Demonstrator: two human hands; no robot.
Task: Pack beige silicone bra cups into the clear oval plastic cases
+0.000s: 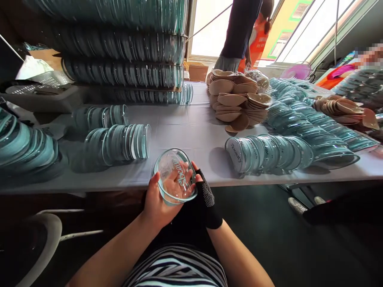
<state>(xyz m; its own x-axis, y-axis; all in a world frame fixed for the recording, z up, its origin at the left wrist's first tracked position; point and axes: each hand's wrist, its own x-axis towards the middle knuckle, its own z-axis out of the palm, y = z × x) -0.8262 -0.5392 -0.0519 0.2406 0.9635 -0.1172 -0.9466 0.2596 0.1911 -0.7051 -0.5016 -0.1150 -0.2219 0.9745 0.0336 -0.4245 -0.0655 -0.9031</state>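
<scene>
Both hands, the bare left hand and the gloved right hand, are grasping an empty clear plastic case just near the table, between rows of similar cases.

clear case in both hands, over table edge

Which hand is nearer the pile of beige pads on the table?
Right. The right hand, gloved, is under the clear case on the side toward the beige pads; the left hand sits farther left.
</scene>
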